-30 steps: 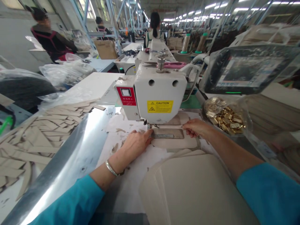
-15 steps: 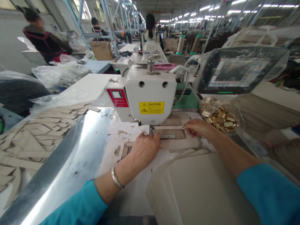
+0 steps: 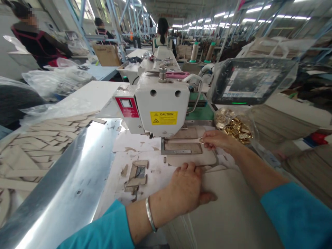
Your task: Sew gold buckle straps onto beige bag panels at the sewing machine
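Note:
My right hand [image 3: 216, 140] pinches the right end of a narrow beige strip [image 3: 181, 141], with a small shiny bit at the fingertips that I cannot make out. The strip lies across a beige panel [image 3: 192, 159] under the metal clamp frame [image 3: 178, 152] of a white sewing machine [image 3: 162, 100]. My left hand [image 3: 185, 186], palm down with its thumb spread, is over the left edge of a stack of beige panels [image 3: 233, 207]. Its fingertips lie near the front edge of the clamped panel; nothing shows in its grasp.
Loose beige strips [image 3: 31, 148] are heaped at the left beside a shiny metal plate [image 3: 77, 173]. A bag of gold-coloured metal pieces [image 3: 238, 129] sits right of the machine, below a plastic-wrapped screen [image 3: 254, 83]. Small beige scraps [image 3: 138, 173] lie left of the clamp. Several people work farther back.
My left hand has come off the clamp frame and moved back and right to the panel stack, uncovering the clamp's left end. My right hand still holds the strip's end. The view has shifted slightly.

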`<state>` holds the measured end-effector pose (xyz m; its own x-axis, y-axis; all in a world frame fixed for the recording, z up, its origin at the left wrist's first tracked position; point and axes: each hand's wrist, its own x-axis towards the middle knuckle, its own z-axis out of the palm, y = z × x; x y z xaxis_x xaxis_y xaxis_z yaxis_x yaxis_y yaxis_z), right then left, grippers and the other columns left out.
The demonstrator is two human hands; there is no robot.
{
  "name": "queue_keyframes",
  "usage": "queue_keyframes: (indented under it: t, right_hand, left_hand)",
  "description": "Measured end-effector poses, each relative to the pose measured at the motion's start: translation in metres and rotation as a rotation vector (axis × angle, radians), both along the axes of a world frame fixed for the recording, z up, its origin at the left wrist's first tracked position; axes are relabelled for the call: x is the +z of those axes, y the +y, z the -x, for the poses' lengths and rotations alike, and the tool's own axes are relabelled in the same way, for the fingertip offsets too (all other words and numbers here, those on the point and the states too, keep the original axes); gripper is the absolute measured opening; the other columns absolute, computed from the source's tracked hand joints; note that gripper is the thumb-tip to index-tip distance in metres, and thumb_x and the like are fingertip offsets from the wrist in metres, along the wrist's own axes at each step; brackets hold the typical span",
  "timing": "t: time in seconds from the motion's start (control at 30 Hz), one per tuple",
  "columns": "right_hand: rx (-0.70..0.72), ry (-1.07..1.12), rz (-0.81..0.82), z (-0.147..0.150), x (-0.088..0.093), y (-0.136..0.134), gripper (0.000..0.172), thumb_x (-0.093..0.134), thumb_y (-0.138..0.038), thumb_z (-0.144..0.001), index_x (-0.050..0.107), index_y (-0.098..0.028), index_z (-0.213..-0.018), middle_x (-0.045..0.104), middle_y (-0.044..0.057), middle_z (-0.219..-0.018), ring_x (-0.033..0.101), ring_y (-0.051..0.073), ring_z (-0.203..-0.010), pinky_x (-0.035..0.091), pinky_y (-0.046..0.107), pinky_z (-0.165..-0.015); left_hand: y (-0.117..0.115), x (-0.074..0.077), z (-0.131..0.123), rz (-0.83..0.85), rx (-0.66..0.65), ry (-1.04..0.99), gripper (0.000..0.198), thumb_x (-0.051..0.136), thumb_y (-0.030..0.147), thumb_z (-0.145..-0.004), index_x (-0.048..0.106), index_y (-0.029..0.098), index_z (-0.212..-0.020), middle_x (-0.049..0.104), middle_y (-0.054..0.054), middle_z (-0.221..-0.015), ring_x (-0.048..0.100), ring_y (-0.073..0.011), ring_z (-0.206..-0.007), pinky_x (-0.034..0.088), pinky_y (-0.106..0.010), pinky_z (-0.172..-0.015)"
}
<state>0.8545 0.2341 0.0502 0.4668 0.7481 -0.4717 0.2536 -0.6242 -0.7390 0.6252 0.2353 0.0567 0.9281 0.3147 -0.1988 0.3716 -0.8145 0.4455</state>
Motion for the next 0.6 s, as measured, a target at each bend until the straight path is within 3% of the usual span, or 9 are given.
queue_keyframes:
  t: [0.17, 0.4, 0.5, 0.6]
  right_hand:
    - [0.084, -0.183, -0.088, -0.038, 0.027, -0.014, 0.013, 0.063, -0.019, -0.083, 0.055, -0.016, -0.073, 0.053, -0.004, -0.053, 0.050, 0.006, -0.049, 0.037, 0.016, -0.049]
    - [0.103, -0.196, -0.164, -0.066, 0.052, -0.077, 0.026, 0.073, -0.038, -0.072, 0.057, -0.018, -0.074, 0.054, -0.003, -0.057, 0.048, 0.009, -0.052, 0.037, 0.020, -0.048]
    - [0.036, -0.258, -0.171, -0.064, 0.057, -0.115, 0.036, 0.074, -0.051, -0.069, 0.059, -0.018, -0.071, 0.051, -0.002, -0.054, 0.046, 0.010, -0.050, 0.035, 0.022, -0.048]
    - [-0.047, -0.385, -0.068, -0.059, 0.068, -0.182, 0.042, 0.071, -0.061, -0.068, 0.064, -0.019, -0.065, 0.055, 0.005, -0.056, 0.048, 0.012, -0.051, 0.037, 0.026, -0.050]
  left_hand:
    - [-0.001, -0.001, 0.004, -0.024, -0.045, -0.085, 0.058, 0.067, 0.051, -0.083, 0.056, 0.015, -0.129, 0.058, -0.014, -0.125, 0.052, -0.0352, -0.115, 0.045, -0.054, -0.101]
    - [0.000, 0.005, 0.002, 0.038, -0.112, -0.112, 0.052, 0.065, 0.029, -0.087, 0.050, 0.018, -0.135, 0.059, -0.011, -0.130, 0.054, -0.0309, -0.118, 0.044, -0.049, -0.103]
    - [0.002, 0.007, 0.001, 0.045, -0.146, -0.106, 0.037, 0.063, 0.025, -0.087, 0.057, 0.017, -0.123, 0.062, -0.011, -0.122, 0.057, -0.0290, -0.113, 0.048, -0.044, -0.099]
    - [0.004, 0.005, 0.002, 0.032, -0.182, -0.167, 0.028, 0.063, 0.022, -0.087, 0.059, 0.016, -0.114, 0.059, -0.012, -0.128, 0.054, -0.0285, -0.117, 0.047, -0.042, -0.100]
